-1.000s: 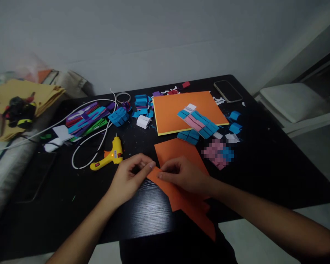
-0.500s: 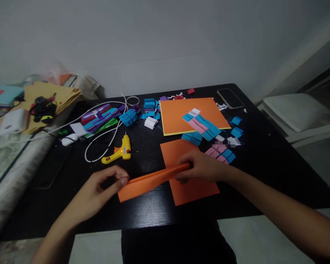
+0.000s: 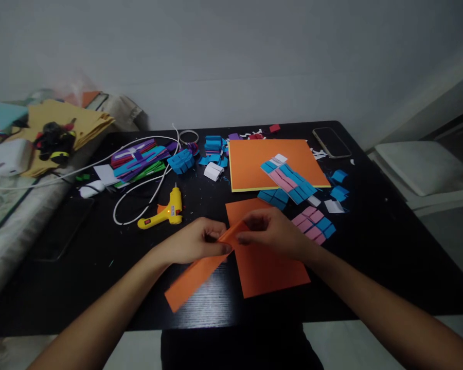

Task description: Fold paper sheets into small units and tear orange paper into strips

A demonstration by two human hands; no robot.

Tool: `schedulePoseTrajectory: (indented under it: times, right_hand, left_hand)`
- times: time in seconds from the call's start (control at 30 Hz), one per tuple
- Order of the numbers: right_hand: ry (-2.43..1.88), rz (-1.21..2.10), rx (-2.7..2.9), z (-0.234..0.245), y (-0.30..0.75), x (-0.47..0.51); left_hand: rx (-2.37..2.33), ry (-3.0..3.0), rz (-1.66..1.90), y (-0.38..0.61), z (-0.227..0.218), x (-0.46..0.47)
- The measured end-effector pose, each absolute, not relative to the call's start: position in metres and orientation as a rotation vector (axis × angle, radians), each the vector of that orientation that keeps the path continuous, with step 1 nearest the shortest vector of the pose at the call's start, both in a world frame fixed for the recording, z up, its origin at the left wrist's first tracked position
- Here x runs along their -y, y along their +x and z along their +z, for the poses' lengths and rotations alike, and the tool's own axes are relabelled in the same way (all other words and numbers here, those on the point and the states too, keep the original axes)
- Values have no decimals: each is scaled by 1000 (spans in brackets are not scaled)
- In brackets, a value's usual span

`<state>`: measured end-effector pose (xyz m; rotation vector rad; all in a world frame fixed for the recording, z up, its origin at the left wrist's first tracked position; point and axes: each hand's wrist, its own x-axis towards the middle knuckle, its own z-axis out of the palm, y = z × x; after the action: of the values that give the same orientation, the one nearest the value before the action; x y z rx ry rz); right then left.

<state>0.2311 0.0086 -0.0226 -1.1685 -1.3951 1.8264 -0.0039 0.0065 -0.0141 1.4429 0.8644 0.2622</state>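
A long, folded orange paper strip slants between my two hands above the near part of the table. My left hand pinches it about the middle, thumb on top. Close beside it, my right hand grips the strip's upper end between thumb and fingers. Under my right hand lies a flat orange paper sheet, partly covered by the hand and wrist. Just left of the hands rests a yellow glue gun with a small orange light on it.
Behind the hands are stacked orange and yellow sheets bearing a blue-and-pink paper piece. Coloured paper strips, a white cable and blue paper pieces lie left. A phone sits at the far right corner.
My left hand has slid right along the strip, from its left end to near my right hand. The strip's free left end now hangs lower and more steeply slanted. The view shifted slightly.
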Motion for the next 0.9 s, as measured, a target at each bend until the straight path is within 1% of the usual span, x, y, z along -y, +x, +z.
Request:
schedulePoseTrajectory:
  times: [0.13,0.27,0.43,0.67,0.9]
  right_hand:
    - [-1148,1762,1174,-41,223,0]
    - [-1073,1758,1174,-49,217,7]
    - [-1025,1753,1179,-49,219,11]
    - [-938,1767,1135,-47,219,13]
    - [-901,1787,1122,-51,216,18]
  left_hand:
    - [-770,1388,255,1,-23,-4]
    - [-816,1385,322,4,-23,1]
    - [-949,1454,456,3,-25,6]
    - [-965,1450,504,-1,-30,7]
    - [-1040,1431,661,6,-31,9]
